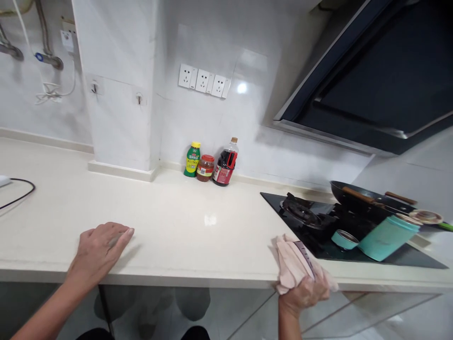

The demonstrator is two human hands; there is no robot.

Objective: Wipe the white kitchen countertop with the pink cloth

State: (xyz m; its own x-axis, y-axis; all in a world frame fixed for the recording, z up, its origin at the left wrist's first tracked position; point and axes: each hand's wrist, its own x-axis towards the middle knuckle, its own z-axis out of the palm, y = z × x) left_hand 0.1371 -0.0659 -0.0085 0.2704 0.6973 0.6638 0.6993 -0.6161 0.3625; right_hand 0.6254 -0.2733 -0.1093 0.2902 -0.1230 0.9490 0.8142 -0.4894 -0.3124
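Observation:
My right hand grips a pale pink cloth with a dark striped band, at the front edge of the counter. The cloth is bunched up and lies partly on the countertop, left of the stove. My left hand is over the white countertop near the front edge on the left. Its fingers are loosely bent with the thumb apart, and no held thing shows; the fingertips are partly hidden behind the hand.
Against the wall stand a green-yellow bottle, a red-lidded jar and a soy sauce bottle. At right, the black stove bears a wok, a teal canister and a small teal cup. A range hood overhangs it. A black cable lies left.

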